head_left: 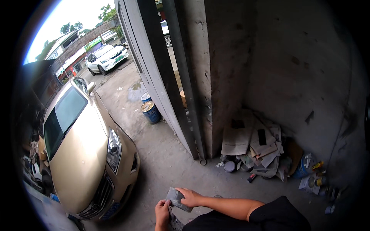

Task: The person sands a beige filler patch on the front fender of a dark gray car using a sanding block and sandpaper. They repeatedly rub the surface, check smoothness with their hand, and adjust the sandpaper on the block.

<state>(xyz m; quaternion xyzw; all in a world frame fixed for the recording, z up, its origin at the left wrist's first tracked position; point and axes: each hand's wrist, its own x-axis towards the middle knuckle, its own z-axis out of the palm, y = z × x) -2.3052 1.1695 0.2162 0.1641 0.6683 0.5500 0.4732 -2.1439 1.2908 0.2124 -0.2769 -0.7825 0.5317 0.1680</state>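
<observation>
A small grey, flat, roughly rectangular piece (pixel 177 197) is held in front of my body at the bottom of the view; it could be folded sheet or a pad, I cannot tell which. My right hand (pixel 189 197) grips its upper right side, thumb and fingers closed over it. At its left edge my left hand (pixel 162 211) pinches it with closed fingers. Below the hands is a small dark patch whose kind I cannot make out. Just to the left stands a gold car (pixel 83 154), its headlight (pixel 113 149) and front bumper facing my side.
Blue drums (pixel 150 112) stand beside the grey door panel (pixel 148 77). A concrete pillar (pixel 196 57) rises ahead. Flattened cardboard (pixel 236 140), tins (pixel 229 166) and litter are heaped along the right wall (pixel 300 77). Outside, a white car (pixel 106 58) is parked.
</observation>
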